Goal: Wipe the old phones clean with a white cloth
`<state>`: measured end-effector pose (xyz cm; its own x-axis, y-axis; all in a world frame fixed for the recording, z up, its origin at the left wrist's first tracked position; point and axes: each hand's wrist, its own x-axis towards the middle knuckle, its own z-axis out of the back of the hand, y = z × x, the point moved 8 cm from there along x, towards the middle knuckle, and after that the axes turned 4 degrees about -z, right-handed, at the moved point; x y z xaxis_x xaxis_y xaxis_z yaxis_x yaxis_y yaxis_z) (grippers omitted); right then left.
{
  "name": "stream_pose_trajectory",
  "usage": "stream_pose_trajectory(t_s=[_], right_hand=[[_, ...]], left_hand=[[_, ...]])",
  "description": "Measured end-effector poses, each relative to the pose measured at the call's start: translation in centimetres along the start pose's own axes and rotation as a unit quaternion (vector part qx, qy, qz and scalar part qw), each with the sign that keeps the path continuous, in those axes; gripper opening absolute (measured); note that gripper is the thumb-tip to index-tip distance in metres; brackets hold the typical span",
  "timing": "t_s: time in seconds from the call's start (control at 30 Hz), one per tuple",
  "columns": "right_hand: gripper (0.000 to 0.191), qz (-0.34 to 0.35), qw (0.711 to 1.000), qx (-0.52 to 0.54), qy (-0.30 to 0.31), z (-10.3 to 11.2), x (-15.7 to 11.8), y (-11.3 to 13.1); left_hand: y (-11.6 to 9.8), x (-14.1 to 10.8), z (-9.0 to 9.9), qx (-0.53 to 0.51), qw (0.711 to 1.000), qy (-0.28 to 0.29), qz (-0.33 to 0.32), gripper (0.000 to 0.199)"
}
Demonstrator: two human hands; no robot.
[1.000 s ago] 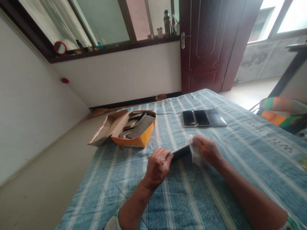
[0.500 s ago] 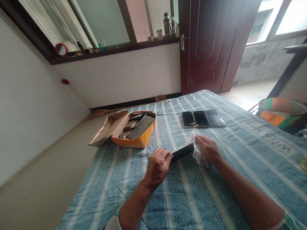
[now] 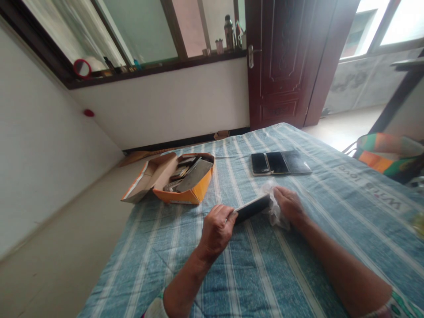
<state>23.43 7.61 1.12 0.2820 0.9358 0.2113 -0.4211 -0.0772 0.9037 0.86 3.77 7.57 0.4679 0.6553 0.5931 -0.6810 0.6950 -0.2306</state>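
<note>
My left hand (image 3: 217, 229) is closed round the near end of a dark-screened phone (image 3: 253, 209), which is held tilted above the bed. At the phone's far end, my right hand (image 3: 291, 205) pinches a crumpled whitish tissue or thin plastic (image 3: 275, 215) against its edge. Beyond my hands lie three devices side by side: a black phone (image 3: 260, 164), a second black phone (image 3: 277, 163) and a wider grey one (image 3: 296, 162). To the left, an open orange cardboard box (image 3: 202, 189) holds several old phones (image 3: 195, 176) in a jumble.
Everything lies on a blue striped bedspread (image 3: 185, 256). A brown door (image 3: 285, 66) stands behind the bed. Along the window sill are a red-framed mirror (image 3: 82, 69) and a bottle (image 3: 228, 33). A colourful cloth item (image 3: 387, 152) is at the right.
My right hand and the whitish wipe have shifted very slightly right along the phone's far end. My left hand keeps its hold; the box and the laid-out devices stay put.
</note>
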Motion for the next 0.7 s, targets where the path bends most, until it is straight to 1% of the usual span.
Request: stream_pose_trajectory(t_s=[0.07, 0.13, 0.27, 0.33, 0.4, 0.47, 0.53, 0.57, 0.63, 0.7], right_hand=[[0.039, 0.013, 0.999, -0.043, -0.006, 0.0, 0.0, 0.0], [0.036, 0.046, 0.994, -0.103, -0.011, -0.1, 0.0, 0.3], [0.035, 0.139, 0.967, -0.212, -0.034, -0.3, -0.3, 1.5], [0.034, 0.158, 0.953, -0.255, -0.047, -0.3, -0.3, 1.7], [0.032, 0.140, 0.946, -0.287, -0.061, 0.2, 0.0, 1.6], [0.030, 0.071, 0.955, -0.273, -0.092, 1.7, 0.7, 0.9], [0.029, -0.003, 0.965, -0.227, -0.130, 3.5, 1.2, 0.0], [0.028, -0.026, 0.968, -0.205, -0.144, 4.3, 1.4, -0.3], [0.028, -0.038, 0.971, -0.177, -0.156, 5.2, 1.8, -0.4], [0.030, -0.038, 0.973, -0.162, -0.159, 5.5, 2.0, -0.3]], left_hand=[[0.1, 0.0, -0.1, 0.001, 1.000, 0.001, 0.001, 0.017], [0.1, -0.1, -0.1, 0.004, 1.000, 0.002, 0.003, 0.018], [0.1, 0.0, -0.1, 0.004, 1.000, 0.004, 0.009, 0.018], [0.1, 0.0, -0.1, 0.002, 1.000, 0.006, 0.010, 0.017], [0.1, 0.1, -0.1, 0.000, 1.000, 0.004, 0.008, 0.017], [0.2, 0.2, 0.0, -0.002, 1.000, -0.002, 0.003, 0.016], [0.3, 0.2, 0.1, -0.003, 1.000, -0.008, -0.001, 0.017], [0.4, 0.3, 0.1, -0.003, 1.000, -0.012, -0.004, 0.017], [0.4, 0.4, 0.1, -0.005, 1.000, -0.011, -0.010, 0.019], [0.4, 0.6, 0.2, -0.008, 1.000, -0.013, -0.015, 0.020]])
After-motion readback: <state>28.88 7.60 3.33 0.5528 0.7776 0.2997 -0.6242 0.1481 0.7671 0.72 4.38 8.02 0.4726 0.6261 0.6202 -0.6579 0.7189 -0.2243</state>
